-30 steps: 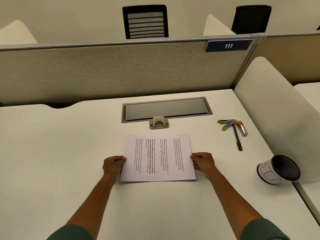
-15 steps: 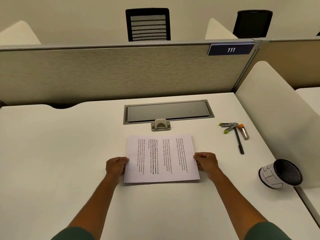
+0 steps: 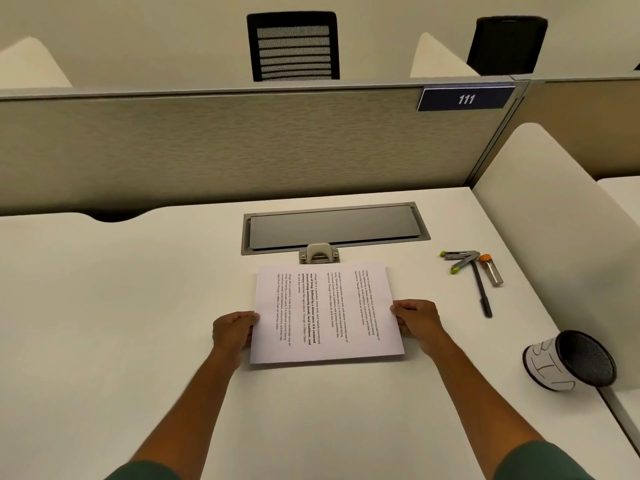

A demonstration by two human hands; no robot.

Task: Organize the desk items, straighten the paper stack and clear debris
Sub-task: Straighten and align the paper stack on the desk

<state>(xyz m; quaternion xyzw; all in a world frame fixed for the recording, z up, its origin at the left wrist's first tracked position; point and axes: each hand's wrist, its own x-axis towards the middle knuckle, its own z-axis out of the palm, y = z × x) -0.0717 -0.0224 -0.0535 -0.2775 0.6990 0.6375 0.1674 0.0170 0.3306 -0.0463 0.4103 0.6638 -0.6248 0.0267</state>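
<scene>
A stack of printed paper (image 3: 325, 313) lies flat in the middle of the white desk (image 3: 104, 323), its text running sideways. My left hand (image 3: 233, 329) grips its left edge with curled fingers. My right hand (image 3: 417, 322) grips the right edge the same way. To the right lie a grey stapler with green tips (image 3: 459, 259), a black pen (image 3: 481, 291) and a small clear vial with an orange cap (image 3: 491, 270). A black mesh pen cup with a white paper wrap (image 3: 571, 363) lies tipped on its side at the desk's right edge.
A grey cable-tray lid (image 3: 334, 226) is set into the desk behind the paper, with a small beige latch (image 3: 318, 253) at its front. A fabric partition (image 3: 207, 147) labelled 111 closes the back. A white side divider (image 3: 554, 220) stands on the right.
The paper stack and both hands stay in the same place on the desk; only the view shifts slightly.
</scene>
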